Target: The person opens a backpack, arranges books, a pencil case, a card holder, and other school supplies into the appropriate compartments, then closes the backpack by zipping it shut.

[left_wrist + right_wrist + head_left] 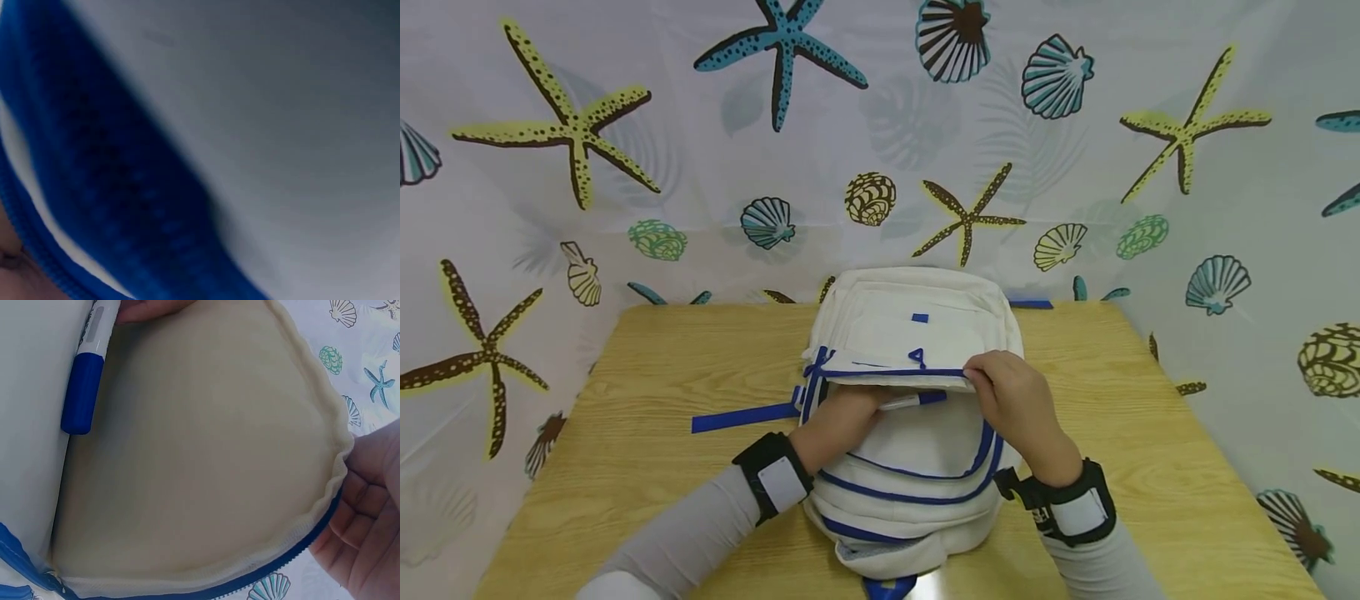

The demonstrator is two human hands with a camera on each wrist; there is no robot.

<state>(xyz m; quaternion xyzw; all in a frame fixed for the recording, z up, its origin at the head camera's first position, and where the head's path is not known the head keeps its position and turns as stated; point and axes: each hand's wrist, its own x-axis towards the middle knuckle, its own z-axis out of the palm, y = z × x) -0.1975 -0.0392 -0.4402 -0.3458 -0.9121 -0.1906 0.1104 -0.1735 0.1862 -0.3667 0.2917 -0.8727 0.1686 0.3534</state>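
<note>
A white backpack (pixel 925 321) with blue zipper trim lies on the table, its front pocket unzipped. My left hand (pixel 842 417) reaches into that pocket and holds a white marker (pixel 901 402) with a blue cap (pixel 82 394); most of its fingers are hidden under the pocket's flap. At the flap's right edge, my right hand (pixel 1017 396) pinches the blue-zippered rim and keeps the flap (pixel 206 444) raised. The left wrist view is filled by a blurred blue zipper (pixel 106 156) and pale fabric, with a bit of skin in the lower left corner.
A blue strap (pixel 741 418) sticks out to the left of the backpack over the wooden table (pixel 700 358). Another blue strap end (pixel 1030 304) shows behind it. Cloth (pixel 685 183) printed with starfish and shells hangs around the back and sides.
</note>
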